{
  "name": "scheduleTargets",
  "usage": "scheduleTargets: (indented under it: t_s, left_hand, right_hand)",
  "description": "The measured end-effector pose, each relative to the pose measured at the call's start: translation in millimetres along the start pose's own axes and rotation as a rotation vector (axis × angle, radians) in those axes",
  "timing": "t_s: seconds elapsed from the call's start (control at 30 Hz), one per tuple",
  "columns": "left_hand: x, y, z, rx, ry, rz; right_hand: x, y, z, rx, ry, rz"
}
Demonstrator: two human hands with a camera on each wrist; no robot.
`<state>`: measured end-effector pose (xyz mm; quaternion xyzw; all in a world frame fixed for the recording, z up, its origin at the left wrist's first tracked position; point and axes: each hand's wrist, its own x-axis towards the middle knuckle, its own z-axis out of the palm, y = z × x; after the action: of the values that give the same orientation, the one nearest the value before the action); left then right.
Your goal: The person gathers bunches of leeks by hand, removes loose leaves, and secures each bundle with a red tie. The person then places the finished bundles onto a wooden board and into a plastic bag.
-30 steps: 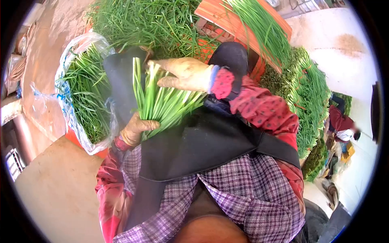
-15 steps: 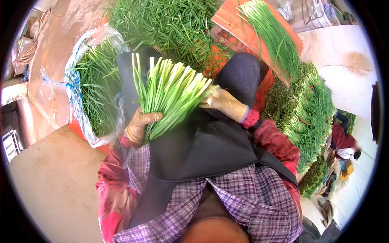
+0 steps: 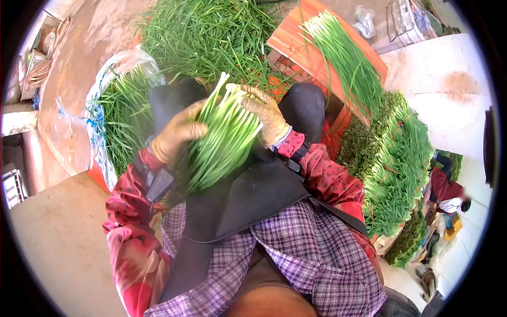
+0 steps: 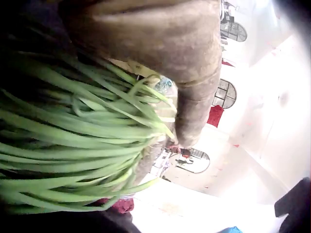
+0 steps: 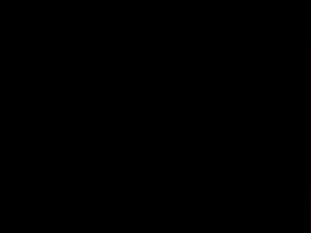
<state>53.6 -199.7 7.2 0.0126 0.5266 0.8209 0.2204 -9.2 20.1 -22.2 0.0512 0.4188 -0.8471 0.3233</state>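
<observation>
A loose bunch of garlic chives [image 3: 224, 145] stands over my lap in the head view, pale cut ends up, green leaves hanging towards the dark apron [image 3: 237, 203]. My gloved left hand [image 3: 181, 131] grips its left side, thumb across the front. From the right, my gloved right hand [image 3: 268, 117] holds the upper part near the pale ends, fingers curved over them. Close up in the left wrist view, the left hand's gloved fingers [image 4: 194, 77] bend around the chives, and long leaves [image 4: 73, 131] trail to the left. The right wrist view is black.
A plastic-lined container [image 3: 100, 127] of chives stands at left. A large loose heap [image 3: 206, 42] lies ahead. An orange board [image 3: 296, 39] carries a neat chive bundle [image 3: 348, 61]. Tied bundles [image 3: 401, 158] are stacked at right, with another person [image 3: 446, 187] beyond.
My right hand moved from across the stem tops to the bunch's right side, then up onto its pale ends. The left hand shifted up the bunch, which is now gathered narrower.
</observation>
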Motion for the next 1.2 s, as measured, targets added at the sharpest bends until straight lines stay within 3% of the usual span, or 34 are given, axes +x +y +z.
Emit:
scheduleTargets:
  t_s: [0.07, 0.1, 0.3, 0.43, 0.47, 0.53, 0.6, 0.63, 0.67, 0.73, 0.87, 1.0, 1.03, 1.13, 1.2]
  left_hand:
    - [10, 11, 7, 0.006, 0.122, -0.173]
    - [14, 13, 8, 0.195, 0.237, -0.194]
    - [27, -7, 1, 0.447, 0.005, -0.195]
    - [38, -26, 0, 0.495, -0.145, -0.169]
    - [39, -28, 2, 0.519, -0.153, -0.172]
    - [38, -16, 18, 0.284, -0.107, -0.285]
    - [32, -13, 31, 0.494, 0.013, -0.116]
    - [27, -14, 31, 0.858, 0.103, 0.082]
    - [18, -15, 40, 0.845, 0.234, 0.184]
    - [11, -6, 53, 1.116, 0.154, 0.397]
    - [23, -24, 54, 1.135, 0.239, 0.389]
    - [40, -44, 46, 0.882, 0.300, 0.522]
    - [41, -42, 47, 0.885, 0.303, 0.496]
    - [41, -49, 42, 0.758, 0.367, 0.437]
    - [40, -55, 38, 0.560, 0.330, 0.268]
  right_hand:
    - [2, 1, -2, 0.008, 0.000, -0.005]
    - [1, 2, -3, 0.006, 0.012, -0.013]
    - [5, 11, -16, -0.174, -0.072, -0.186]
    - [-7, -6, -9, -0.103, -0.091, -0.029]
    - [-5, -4, -8, -0.147, -0.031, -0.085]
    - [-2, 2, -15, -0.193, 0.079, -0.061]
    - [-1, 3, -14, -0.231, 0.139, -0.081]
    - [0, 5, -17, -0.181, 0.143, -0.079]
    - [1, 8, -20, -0.131, 0.147, -0.075]
    - [2, 11, -22, -0.103, 0.153, -0.075]
    - [1, 14, -19, -0.105, 0.134, -0.086]
    - [1, 18, -21, -0.253, 0.112, -0.227]
    - [0, 17, -20, -0.147, -0.017, -0.248]
    - [-5, 11, -10, -0.330, 0.011, -0.181]
    - [-7, 12, -5, -0.458, 0.064, -0.170]
